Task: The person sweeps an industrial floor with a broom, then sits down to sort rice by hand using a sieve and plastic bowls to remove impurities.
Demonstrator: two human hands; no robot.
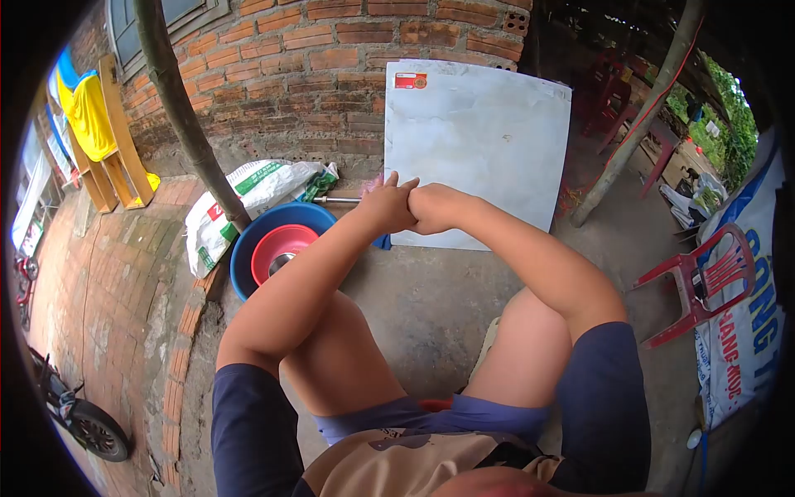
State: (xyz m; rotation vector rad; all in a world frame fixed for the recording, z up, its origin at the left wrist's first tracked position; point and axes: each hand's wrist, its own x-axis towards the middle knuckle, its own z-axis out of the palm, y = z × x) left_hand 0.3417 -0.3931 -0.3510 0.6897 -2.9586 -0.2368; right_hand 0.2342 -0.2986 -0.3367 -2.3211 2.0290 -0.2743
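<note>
The left hand (387,207) and the right hand (435,208) meet in front of the person, touching; a couple of the left hand's fingers reach forward while the right hand looks curled, but where they join the fingers hide one another, so I cannot tell whether either is clenched or grasps anything. Just beyond them stands a white board (476,149) with a red label (411,80) at its upper left corner; the hands cover part of its lower left edge. A metal rod (338,200) shows to the left of the left hand, its other end out of sight, and a pink thing (373,185) and a scrap of blue (383,242) peek out around the hands, too covered to make out. Left of the hands, a red basin (263,248) sits inside a blue basin (242,265); the left forearm hides part of both and of a shiny item (280,263) in the red one. Beneath lies a grey floor (422,319). Farther ahead is a brick wall (331,91), to the right a red chair (691,286), and at far left a cut-off wheel (99,429).
</note>
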